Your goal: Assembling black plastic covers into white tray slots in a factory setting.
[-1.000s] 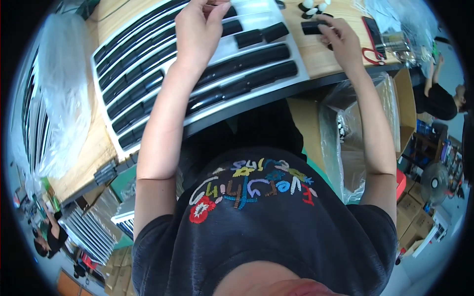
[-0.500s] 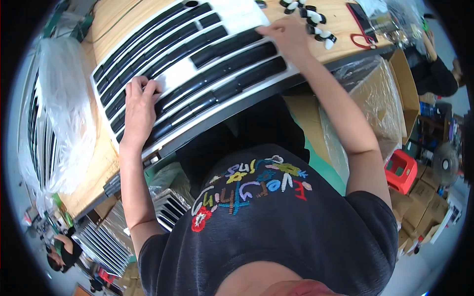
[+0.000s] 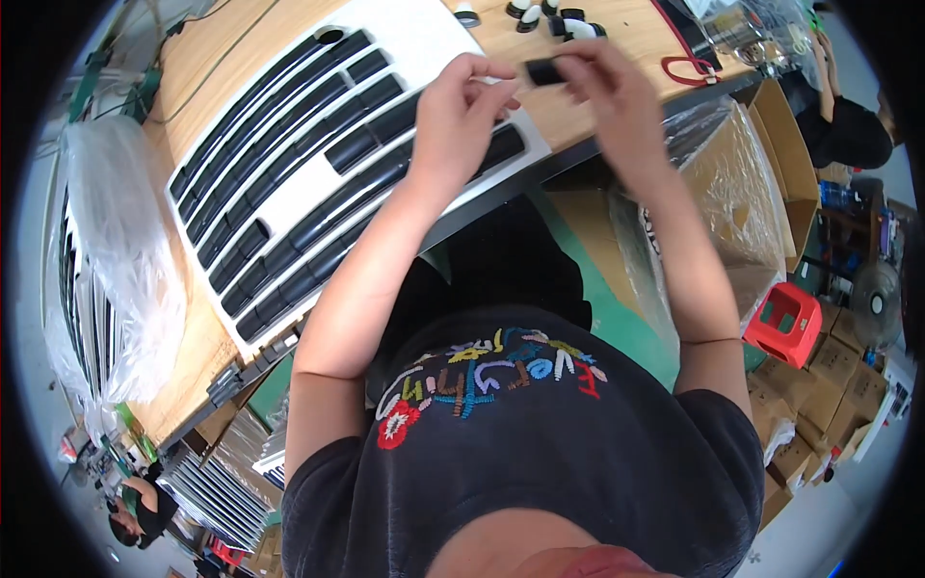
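Observation:
A large white panel (image 3: 296, 199) with curved rows of glossy black strips lies on the wooden table in front of me. Over its right end, my left hand (image 3: 458, 120) has thumb and fingers bent together; what they pinch, if anything, is too small to make out. Just right of it, past the panel's edge, my right hand (image 3: 617, 106) is blurred by motion. Its fingertips grip a short black strip (image 3: 543, 72), held above the table and pointing toward the left fingers. The strip's right end is hidden by those fingers.
Several small black and white rolls (image 3: 528, 17) sit at the table's far side. A red cord loop (image 3: 689, 70) lies to the right, beside plastic-wrapped items. A bagged panel (image 3: 125, 241) stands at left. An open carton (image 3: 776, 144) and red stool (image 3: 782, 323) are right.
My left hand has left the panel's left part and moved right. My right hand has come off the panel's right end, now with the black strip. The panel sits slightly further left in view.

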A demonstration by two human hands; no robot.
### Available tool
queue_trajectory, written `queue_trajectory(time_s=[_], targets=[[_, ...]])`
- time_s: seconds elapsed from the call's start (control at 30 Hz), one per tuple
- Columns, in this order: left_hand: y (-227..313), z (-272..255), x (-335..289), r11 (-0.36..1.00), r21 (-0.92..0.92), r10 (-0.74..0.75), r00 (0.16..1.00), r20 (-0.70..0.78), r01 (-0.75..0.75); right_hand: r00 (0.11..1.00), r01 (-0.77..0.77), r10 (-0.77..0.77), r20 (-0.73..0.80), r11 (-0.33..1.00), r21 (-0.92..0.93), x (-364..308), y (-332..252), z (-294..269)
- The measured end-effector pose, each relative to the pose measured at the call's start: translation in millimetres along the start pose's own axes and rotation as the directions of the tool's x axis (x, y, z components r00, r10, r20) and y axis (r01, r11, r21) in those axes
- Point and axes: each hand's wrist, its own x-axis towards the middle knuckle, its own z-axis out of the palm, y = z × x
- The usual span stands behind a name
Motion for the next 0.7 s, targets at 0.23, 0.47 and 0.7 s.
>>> queue_trajectory(time_s=[0.23,0.47,0.7], targets=[[-32,50,42,0.807,0.474,0.335,0.934,0.124,-0.353,0.973,0.231,-0.190,0.134,0.859,-0.457,35,-12,-84],[-46,46,79,0.537,0.707,0.310,0.887,0.343,-0.461,0.872,0.440,-0.250,0.420,0.776,-0.452,49,6,-65],[-13,34,70,0.475,0.800,0.198,0.931,0.308,-0.366,0.892,0.407,-0.203,0.404,0.750,-0.521,45,31,-63]])
